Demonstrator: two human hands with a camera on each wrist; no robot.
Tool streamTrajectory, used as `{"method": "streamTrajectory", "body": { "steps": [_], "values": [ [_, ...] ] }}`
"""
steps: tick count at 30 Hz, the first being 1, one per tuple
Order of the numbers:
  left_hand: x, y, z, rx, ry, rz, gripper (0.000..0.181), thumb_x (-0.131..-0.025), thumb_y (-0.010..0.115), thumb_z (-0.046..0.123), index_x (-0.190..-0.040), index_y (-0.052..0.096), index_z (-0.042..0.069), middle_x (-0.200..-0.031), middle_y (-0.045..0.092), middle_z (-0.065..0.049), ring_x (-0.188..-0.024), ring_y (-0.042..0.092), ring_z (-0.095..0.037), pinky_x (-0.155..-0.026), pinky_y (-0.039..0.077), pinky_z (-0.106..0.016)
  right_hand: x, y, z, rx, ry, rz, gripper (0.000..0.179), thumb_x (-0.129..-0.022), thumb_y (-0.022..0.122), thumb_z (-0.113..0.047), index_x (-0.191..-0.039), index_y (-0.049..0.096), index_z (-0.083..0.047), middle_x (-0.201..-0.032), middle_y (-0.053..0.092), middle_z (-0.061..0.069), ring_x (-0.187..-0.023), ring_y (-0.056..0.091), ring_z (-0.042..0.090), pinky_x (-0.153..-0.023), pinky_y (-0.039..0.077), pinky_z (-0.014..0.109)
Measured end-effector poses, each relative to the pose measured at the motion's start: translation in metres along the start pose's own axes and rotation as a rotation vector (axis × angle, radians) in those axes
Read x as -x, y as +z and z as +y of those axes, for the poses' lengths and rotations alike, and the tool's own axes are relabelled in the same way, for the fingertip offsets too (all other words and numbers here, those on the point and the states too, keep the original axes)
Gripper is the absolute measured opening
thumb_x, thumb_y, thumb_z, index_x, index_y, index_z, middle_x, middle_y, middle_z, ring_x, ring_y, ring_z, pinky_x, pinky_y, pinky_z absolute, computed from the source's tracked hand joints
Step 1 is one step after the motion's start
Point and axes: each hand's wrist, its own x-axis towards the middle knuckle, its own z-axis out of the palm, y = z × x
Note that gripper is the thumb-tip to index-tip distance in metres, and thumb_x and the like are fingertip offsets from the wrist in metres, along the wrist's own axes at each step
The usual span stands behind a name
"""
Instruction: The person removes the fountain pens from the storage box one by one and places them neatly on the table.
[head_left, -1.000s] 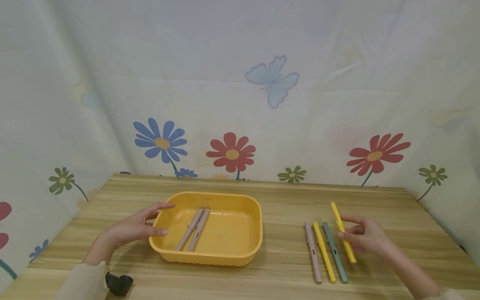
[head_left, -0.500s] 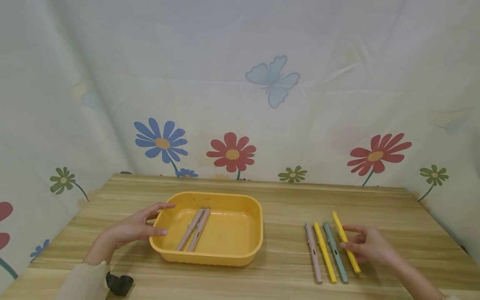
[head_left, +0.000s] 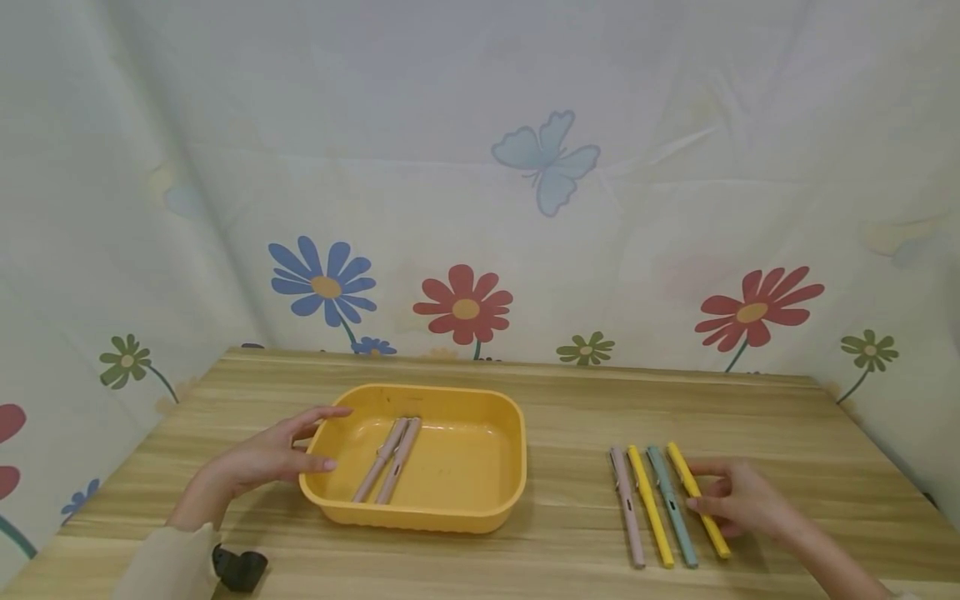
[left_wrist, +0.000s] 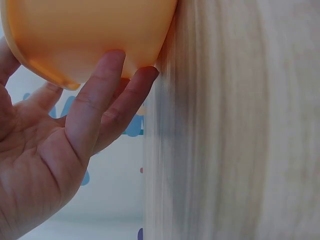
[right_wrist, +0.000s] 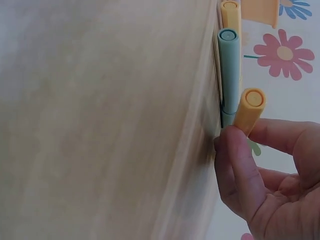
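My left hand [head_left: 262, 454] grips the left end of the yellow plastic basin [head_left: 420, 518], thumb and forefinger over its rim; in the left wrist view other fingers lie against the outer wall. Inside the basin lie two pinkish-grey pens [head_left: 399, 462] side by side. At the right, my right hand [head_left: 742, 498] pinches a yellow pen [head_left: 714, 533] between thumb and fingers, low at the tabletop. To its left, in a row, lie a teal pen [head_left: 672, 508], a second yellow pen [head_left: 651, 510] and a mauve pen [head_left: 627, 512]. The right wrist view shows the held pen's end [right_wrist: 255, 98] beside the teal one.
A wood-grain table [head_left: 570, 467] carries everything. Behind it hangs a pale cloth [head_left: 630, 250] printed with flowers and a butterfly. A black device [head_left: 240, 568] sits by my left sleeve. Bare tabletop separates the basin from the pen row.
My right hand has brought the yellow pen down and slightly toward me, to lie nearly parallel beside the teal pen. My left hand and the basin stay in place.
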Motion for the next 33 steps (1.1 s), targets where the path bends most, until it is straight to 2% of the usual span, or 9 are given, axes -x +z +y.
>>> {"method": "streamTrajectory", "body": {
  "steps": [6, 16, 24, 29, 33],
  "values": [
    [-0.0006, -0.0009, 0.0004, -0.013, -0.003, 0.008, 0.073, -0.083, 0.066, 0.017, -0.142, 0.024, 0.010, -0.145, 0.004, -0.031, -0.125, 0.021, -0.053, -0.080, 0.051, -0.044, -0.0004, 0.0004, -0.0009, 0.056, -0.015, -0.010, 0.058, -0.078, 0.070, -0.010, -0.123, 0.044, 0.016, -0.069, 0.055, 0.006, -0.056, 0.055, 0.016, -0.047, 0.051, 0.032],
    [-0.0017, -0.0019, 0.0017, -0.007, -0.009, 0.017, 0.074, -0.082, 0.067, 0.017, -0.142, 0.025, 0.010, -0.145, 0.005, -0.030, -0.124, 0.024, -0.053, -0.078, 0.051, -0.044, -0.0010, 0.0036, -0.0022, 0.060, 0.050, 0.003, 0.062, -0.077, 0.071, -0.012, -0.125, 0.042, 0.015, -0.065, 0.055, 0.005, -0.050, 0.054, 0.016, -0.045, 0.051, 0.032],
    [-0.0041, -0.0030, -0.0023, 0.012, -0.034, 0.026, 0.073, -0.082, 0.068, 0.018, -0.142, 0.026, 0.012, -0.147, 0.004, -0.028, -0.128, 0.014, -0.053, -0.080, 0.051, -0.044, -0.0001, 0.0032, -0.0006, 0.100, 0.073, 0.006, 0.064, -0.077, 0.072, -0.016, -0.126, 0.043, 0.013, -0.059, 0.052, 0.005, -0.048, 0.051, 0.015, -0.043, 0.050, 0.031],
    [-0.0034, -0.0020, -0.0029, 0.021, -0.032, 0.021, 0.073, -0.082, 0.067, 0.018, -0.142, 0.025, 0.011, -0.147, 0.003, -0.029, -0.127, 0.014, -0.053, -0.080, 0.051, -0.044, 0.0007, 0.0022, 0.0015, 0.085, 0.064, -0.016, 0.065, -0.077, 0.072, -0.020, -0.125, 0.043, 0.013, -0.059, 0.053, 0.005, -0.048, 0.053, 0.014, -0.044, 0.050, 0.030],
    [-0.0029, -0.0013, -0.0027, 0.016, -0.025, 0.025, 0.073, -0.082, 0.068, 0.017, -0.142, 0.026, 0.010, -0.146, 0.004, -0.029, -0.127, 0.017, -0.053, -0.080, 0.051, -0.043, 0.0015, -0.0040, 0.0039, 0.025, 0.007, -0.067, 0.063, -0.082, 0.067, -0.021, -0.124, 0.040, 0.018, -0.063, 0.056, 0.004, -0.051, 0.053, 0.014, -0.045, 0.049, 0.028]
  ]
}}
